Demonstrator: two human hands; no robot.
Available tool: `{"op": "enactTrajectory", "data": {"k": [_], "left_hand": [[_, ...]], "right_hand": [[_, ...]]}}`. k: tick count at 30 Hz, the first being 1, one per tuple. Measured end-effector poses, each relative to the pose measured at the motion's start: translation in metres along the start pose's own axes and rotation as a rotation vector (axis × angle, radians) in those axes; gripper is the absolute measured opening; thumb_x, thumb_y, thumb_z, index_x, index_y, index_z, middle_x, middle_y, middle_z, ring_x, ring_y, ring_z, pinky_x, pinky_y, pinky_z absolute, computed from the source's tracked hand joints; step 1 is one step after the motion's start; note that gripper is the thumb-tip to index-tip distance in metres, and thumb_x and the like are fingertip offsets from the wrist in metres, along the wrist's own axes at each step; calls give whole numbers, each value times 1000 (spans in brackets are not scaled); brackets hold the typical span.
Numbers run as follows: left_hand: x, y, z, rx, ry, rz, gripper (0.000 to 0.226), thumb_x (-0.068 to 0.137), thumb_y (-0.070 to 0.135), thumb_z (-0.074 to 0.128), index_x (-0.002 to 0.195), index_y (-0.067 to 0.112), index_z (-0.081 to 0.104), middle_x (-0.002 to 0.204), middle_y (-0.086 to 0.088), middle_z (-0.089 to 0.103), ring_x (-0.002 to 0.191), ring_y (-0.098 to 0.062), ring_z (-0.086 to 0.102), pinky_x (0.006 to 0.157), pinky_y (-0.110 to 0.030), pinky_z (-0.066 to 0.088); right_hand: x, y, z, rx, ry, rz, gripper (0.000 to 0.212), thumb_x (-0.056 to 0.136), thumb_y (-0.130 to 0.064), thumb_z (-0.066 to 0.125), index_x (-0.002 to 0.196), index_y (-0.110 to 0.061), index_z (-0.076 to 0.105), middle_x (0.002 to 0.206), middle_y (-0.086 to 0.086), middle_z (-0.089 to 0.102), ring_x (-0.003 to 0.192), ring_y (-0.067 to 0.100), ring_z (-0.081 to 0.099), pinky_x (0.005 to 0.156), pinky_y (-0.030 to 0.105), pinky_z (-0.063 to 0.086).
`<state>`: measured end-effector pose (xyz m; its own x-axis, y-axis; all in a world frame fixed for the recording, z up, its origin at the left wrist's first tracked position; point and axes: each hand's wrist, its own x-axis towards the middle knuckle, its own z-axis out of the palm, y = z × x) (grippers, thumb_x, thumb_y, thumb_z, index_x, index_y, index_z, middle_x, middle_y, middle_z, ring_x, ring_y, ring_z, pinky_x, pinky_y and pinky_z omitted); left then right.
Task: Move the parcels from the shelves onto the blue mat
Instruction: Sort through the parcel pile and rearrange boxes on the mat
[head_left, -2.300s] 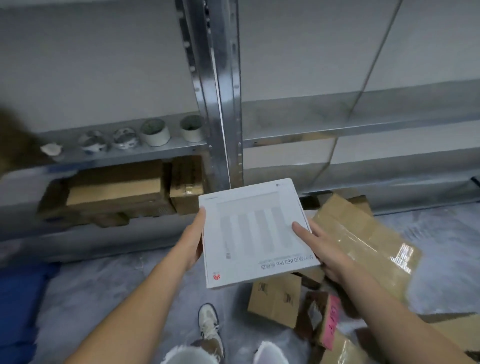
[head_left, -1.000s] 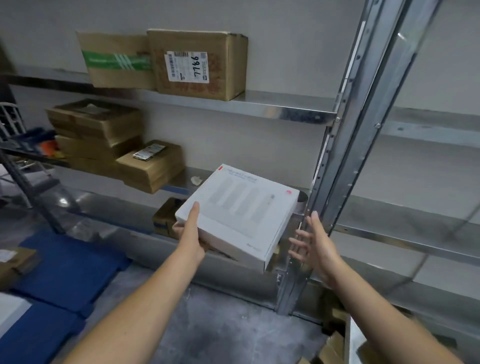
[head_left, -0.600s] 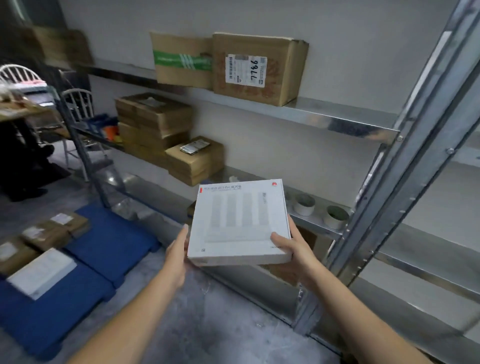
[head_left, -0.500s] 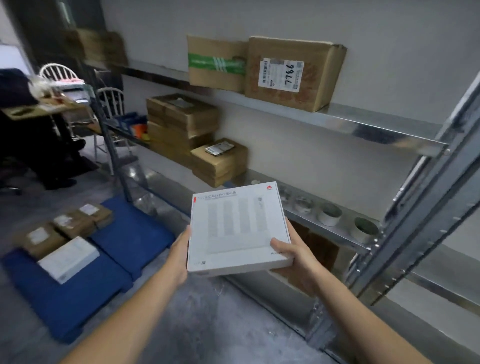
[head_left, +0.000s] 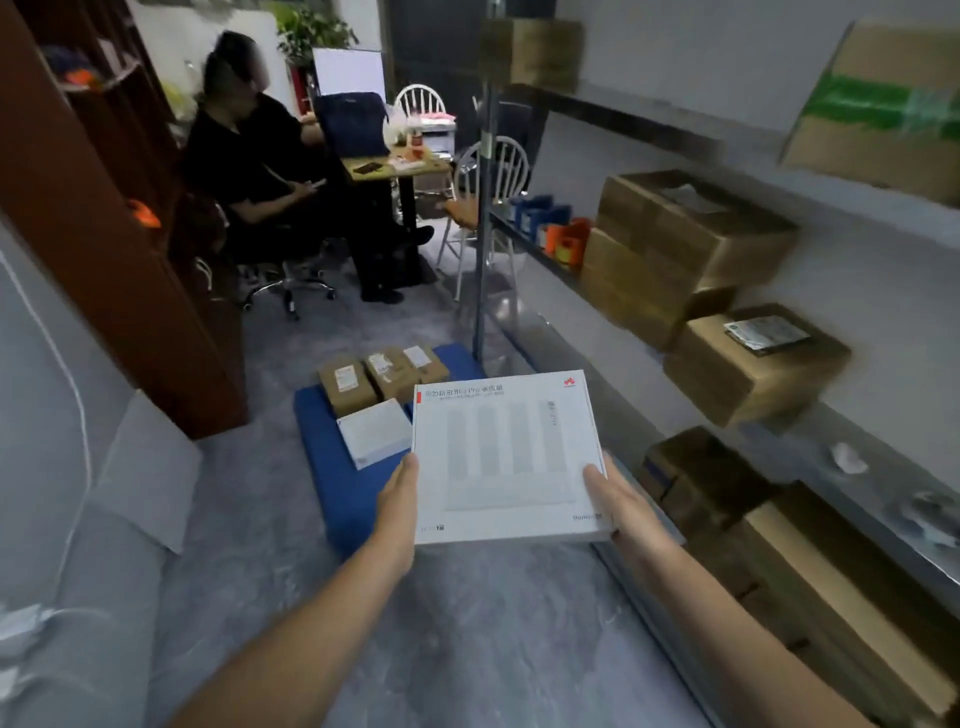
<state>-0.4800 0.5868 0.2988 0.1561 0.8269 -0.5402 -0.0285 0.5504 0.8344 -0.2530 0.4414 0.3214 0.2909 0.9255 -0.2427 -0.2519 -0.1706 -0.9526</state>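
A single wide-angle view from the person's head looks forward and down along the aisle. Both forearms enter from the bottom edge. The left hand (head_left: 397, 499) and right hand (head_left: 618, 506) hold a box (head_left: 506, 457) by its sides, close up at centre frame. The mat (head_left: 337, 483) lies just beyond on the floor. The shelves (head_left: 857, 499) run down the right side, blurred. A desk (head_left: 395, 166) stands far back.

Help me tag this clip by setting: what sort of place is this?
Probably a small stockroom sharing space with an office: metal shelves hold cardboard boxes, parcels lie on a blue mat, and a person sits at a desk behind. The left hand and right hand hold a white box.
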Motion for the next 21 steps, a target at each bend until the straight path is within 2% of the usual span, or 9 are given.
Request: {"op": "enactTrajectory", "data": {"k": [3, 6, 10, 11, 13, 15, 18, 19, 21], "left_hand": [[28, 10, -24, -34, 61, 17, 40, 97, 54, 44, 131, 37, 54, 97, 14, 66, 89, -15, 66, 67, -32, 54], [60, 19, -37, -36, 122, 7, 46, 97, 54, 43, 137, 33, 51, 126, 1, 63, 108, -26, 63, 94, -47, 52], [104, 32, -43, 4, 201, 7, 50, 99, 53, 39, 142, 28, 47, 137, -4, 56, 119, -30, 57, 103, -49, 46], [118, 36, -45, 17, 208, -1, 51, 99, 53, 38, 142, 26, 48, 138, -6, 56, 120, -31, 57, 103, -51, 45], [149, 46, -45, 25, 233, -18, 51, 99, 55, 36, 137, 24, 53, 128, -9, 62, 110, -34, 63, 93, -51, 52], [176, 56, -43, 36, 304, -13, 53, 98, 56, 36, 129, 19, 58, 115, -6, 67, 97, -29, 67, 78, -38, 55], [216, 73, -36, 10, 368, -29, 50, 97, 58, 39, 125, 20, 57, 119, 0, 63, 98, -21, 64, 70, -30, 52], [229, 77, -34, -26, 388, -53, 48, 96, 56, 42, 124, 20, 57, 118, -1, 63, 96, -21, 63, 68, -32, 52], [258, 84, -34, -58, 438, -71, 49, 95, 56, 43, 127, 21, 54, 122, -2, 58, 100, -21, 59, 85, -41, 51]], "right_hand": [[47, -6, 24, -52, -62, 21, 49, 97, -47, 55, 143, -50, 38, 146, -8, 52, 129, 25, 55, 106, 52, 43], [96, -9, 40, -129, -72, 63, 44, 100, -41, 52, 142, -48, 41, 141, -10, 55, 127, 22, 57, 108, 52, 42], [164, -1, 51, -185, -96, 131, 42, 103, -28, 47, 142, -44, 45, 137, -12, 59, 123, 18, 60, 108, 51, 43], [184, -2, 53, -192, -109, 148, 41, 103, -28, 47, 140, -44, 46, 136, -12, 60, 121, 18, 61, 107, 50, 44], [227, -7, 60, -212, -122, 179, 37, 104, -27, 46, 134, -47, 51, 132, -12, 62, 120, 18, 61, 106, 49, 45], [272, -13, 68, -257, -126, 202, 36, 103, -26, 46, 128, -52, 53, 128, -14, 64, 117, 17, 62, 105, 47, 47], [337, -20, 75, -326, -122, 228, 34, 101, -25, 48, 126, -46, 57, 124, -13, 66, 111, 16, 64, 98, 42, 52], [357, -21, 77, -361, -116, 231, 32, 101, -25, 49, 122, -45, 60, 122, -12, 66, 108, 15, 64, 93, 39, 53], [399, -23, 83, -401, -120, 231, 31, 100, -25, 50, 122, -43, 60, 122, -12, 65, 105, 12, 62, 85, 32, 52]]}}
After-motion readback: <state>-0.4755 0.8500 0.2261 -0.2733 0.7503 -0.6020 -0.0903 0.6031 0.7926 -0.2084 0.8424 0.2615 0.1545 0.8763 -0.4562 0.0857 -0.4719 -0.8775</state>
